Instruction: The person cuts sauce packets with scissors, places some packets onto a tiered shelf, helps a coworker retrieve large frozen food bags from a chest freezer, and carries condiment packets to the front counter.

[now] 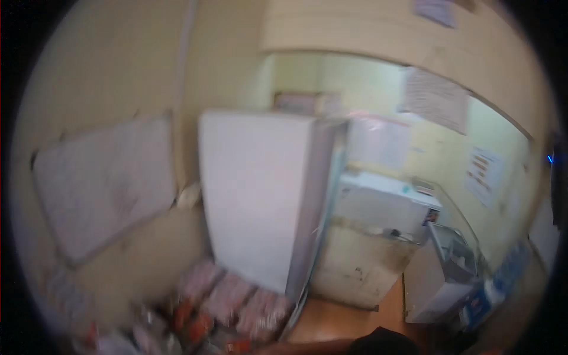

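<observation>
At the bottom edge a strip of bare forearm [319, 347] runs out from a dark sleeve [384, 342]. It looks like my right arm; the hand at its end is cut off or too blurred to make out. Nearest to it are several clear-wrapped packs with pale pink contents [260, 313], stacked at the lower left. Orange-red packs [201, 325] lie in front of them, smeared by motion. My left hand is out of view.
A tall white cabinet or fridge [254, 195] stands behind the packs. Right of it are a worn chest-like unit [361, 260] and a smaller white unit [426, 284] on the orange floor [337, 322]. A whiteboard [106, 189] hangs on the left wall; papers [438, 97] hang at right.
</observation>
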